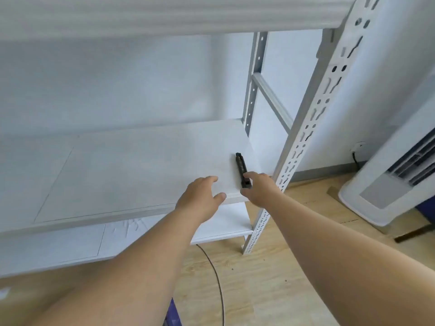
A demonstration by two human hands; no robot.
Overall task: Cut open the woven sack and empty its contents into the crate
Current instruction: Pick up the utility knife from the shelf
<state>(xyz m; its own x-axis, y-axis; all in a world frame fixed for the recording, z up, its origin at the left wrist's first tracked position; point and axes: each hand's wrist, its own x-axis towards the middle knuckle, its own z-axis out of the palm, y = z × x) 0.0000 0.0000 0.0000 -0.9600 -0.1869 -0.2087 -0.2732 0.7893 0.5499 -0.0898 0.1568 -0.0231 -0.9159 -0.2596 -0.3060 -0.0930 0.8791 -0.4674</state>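
Head view looks down at a pale wood-grain shelf board in a white metal rack, w/ slotted uprights: one at front right, one at back, joined by a grey cross brace. Another board runs across the top, a lower white shelf sits below. Pale wall behind, light wood floor underneath. One black utility knife lies on the mid shelf near its front right corner, lengthwise front to back. Two bare hands: left hand rests on the shelf's front edge, fingers relaxed and spread, holding nothing; right hand is at the knife's near end, thumb and fingertips touching it, but whether they've actually closed round it I can't tell. One dark cable curves across the floor. One white floor-standing unit w/ a dark vent at right, cut off by the frame edge. A blue object at bottom is mostly hidden by the left arm, can't ID it. Sack and crate aren't in shot.
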